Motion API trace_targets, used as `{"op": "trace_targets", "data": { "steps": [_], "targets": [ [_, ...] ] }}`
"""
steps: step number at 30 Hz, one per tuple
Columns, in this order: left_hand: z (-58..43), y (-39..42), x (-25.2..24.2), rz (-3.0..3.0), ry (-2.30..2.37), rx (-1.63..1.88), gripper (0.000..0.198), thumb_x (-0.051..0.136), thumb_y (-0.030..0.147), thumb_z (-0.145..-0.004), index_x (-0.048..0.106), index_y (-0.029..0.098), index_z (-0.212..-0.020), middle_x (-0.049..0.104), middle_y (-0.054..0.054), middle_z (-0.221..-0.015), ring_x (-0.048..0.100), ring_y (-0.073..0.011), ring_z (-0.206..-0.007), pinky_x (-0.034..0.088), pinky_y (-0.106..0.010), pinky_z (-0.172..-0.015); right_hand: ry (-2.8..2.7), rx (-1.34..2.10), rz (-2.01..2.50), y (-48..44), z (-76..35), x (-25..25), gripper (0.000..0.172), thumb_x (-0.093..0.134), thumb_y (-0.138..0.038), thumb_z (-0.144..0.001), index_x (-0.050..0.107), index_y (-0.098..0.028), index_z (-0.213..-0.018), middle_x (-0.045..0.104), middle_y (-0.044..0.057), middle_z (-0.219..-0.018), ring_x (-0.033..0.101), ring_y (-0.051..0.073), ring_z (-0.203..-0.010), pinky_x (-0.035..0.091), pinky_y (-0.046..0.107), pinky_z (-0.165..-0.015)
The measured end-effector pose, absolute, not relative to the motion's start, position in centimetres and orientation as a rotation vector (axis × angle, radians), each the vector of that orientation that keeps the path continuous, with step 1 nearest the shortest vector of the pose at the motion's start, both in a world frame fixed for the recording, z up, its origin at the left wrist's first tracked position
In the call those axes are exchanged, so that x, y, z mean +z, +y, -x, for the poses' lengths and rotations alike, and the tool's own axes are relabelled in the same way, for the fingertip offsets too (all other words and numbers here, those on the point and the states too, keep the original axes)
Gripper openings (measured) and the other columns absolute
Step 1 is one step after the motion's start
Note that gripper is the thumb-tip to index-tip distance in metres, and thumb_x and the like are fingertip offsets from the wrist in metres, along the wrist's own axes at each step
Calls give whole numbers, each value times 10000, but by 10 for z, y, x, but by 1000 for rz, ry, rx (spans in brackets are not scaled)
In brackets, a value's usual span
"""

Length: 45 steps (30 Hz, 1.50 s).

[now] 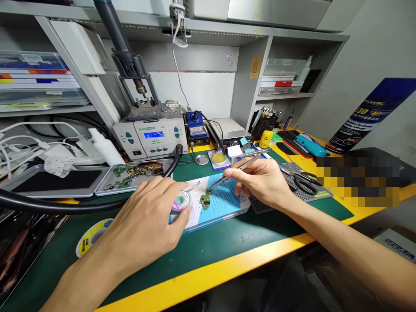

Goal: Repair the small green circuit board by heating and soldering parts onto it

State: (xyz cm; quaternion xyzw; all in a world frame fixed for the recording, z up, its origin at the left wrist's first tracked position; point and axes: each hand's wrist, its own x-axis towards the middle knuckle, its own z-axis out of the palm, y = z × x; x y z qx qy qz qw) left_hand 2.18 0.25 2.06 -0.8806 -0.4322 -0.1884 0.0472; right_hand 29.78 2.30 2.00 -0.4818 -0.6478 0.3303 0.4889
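My left hand [156,216] holds a small spool [180,201] with a pink and green label between thumb and fingers. A thin copper-coloured strand [195,186] lies just beyond it. In my right hand [263,180] is a pair of metal tweezers [248,162], gripped like a pen and slanting down to the left. Their tips reach the upper end of a small green circuit board [205,201]; whether they touch it I cannot tell. The board rests on a flat blue and white box [224,208] with printed text.
A hot-air station [156,138] stands behind, its black hose [65,211] crossing on the left. A tray [107,182] holds several circuit boards. A yellow spool [84,240] lies by my left forearm. Scissors [305,184] and a blue spray can [367,117] are on the right.
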Motion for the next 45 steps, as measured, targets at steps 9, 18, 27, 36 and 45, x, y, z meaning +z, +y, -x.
{"op": "trace_targets", "data": {
  "steps": [9, 18, 27, 36, 45],
  "targets": [
    [-21, 4, 20, 2696, -1325, -566, 314, 516, 368, -1015, 655, 211, -1250, 667, -87, -1092, 594, -302, -1049, 450, -487, -951, -1595, 763, 1183, 17, -301, 29, 462, 831, -542, -868, 735, -166, -617, 693, 24, -509, 502, 91, -372, 370, 238, -380],
    [-21, 2, 20, 2688, -1333, -561, 307, 530, 389, -1003, 654, 223, -1230, 675, -89, -1087, 605, -307, -1046, 466, -500, -948, -1700, 862, 1203, 17, -314, 34, 406, 858, -537, -842, 757, -169, -702, 727, 35, -605, 640, 145, -471, 476, 248, -430],
    [-22, 2, 21, 2684, -1339, -555, 355, 500, 383, -1009, 665, 183, -1251, 683, -115, -1093, 609, -317, -1043, 473, -512, -939, -1679, 1092, 1127, 17, -322, 36, 306, 974, -417, -719, 851, -188, -882, 788, 50, -715, 712, 183, -573, 598, 279, -534],
    [-23, 2, 24, 2708, -1372, -554, 382, 495, 403, -1005, 680, 178, -1251, 689, -110, -1088, 623, -320, -1022, 477, -514, -903, -1780, 928, 1140, 13, -317, 37, 255, 937, -454, -767, 889, -229, -877, 840, 70, -842, 718, 181, -656, 592, 281, -586],
    [-24, 3, 25, 2706, -1371, -545, 370, 496, 399, -1004, 683, 194, -1249, 690, -104, -1068, 623, -309, -999, 484, -503, -880, -1813, 872, 1102, 13, -318, 35, 258, 904, -461, -812, 872, -211, -757, 815, 66, -740, 696, 171, -565, 566, 272, -520]
  ]
}}
